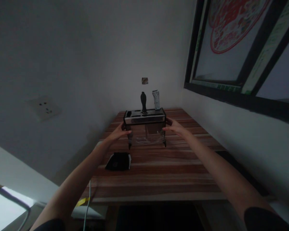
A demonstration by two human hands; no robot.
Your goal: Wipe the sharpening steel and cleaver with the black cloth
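Observation:
A knife rack (144, 117) with a shiny metal top and a clear lower part stands on the wooden table (159, 170). A black knife handle (143, 102) sticks up from its top slots. My left hand (119, 131) grips the rack's left side. My right hand (174, 126) grips its right side. Both arms are stretched far forward.
A silver wrapped object (156, 99) stands behind the rack by the wall. A flat black device (118, 161) lies on the table's front left. A wall socket (43, 108) is on the left wall, and a dark-framed window (240, 57) is on the right.

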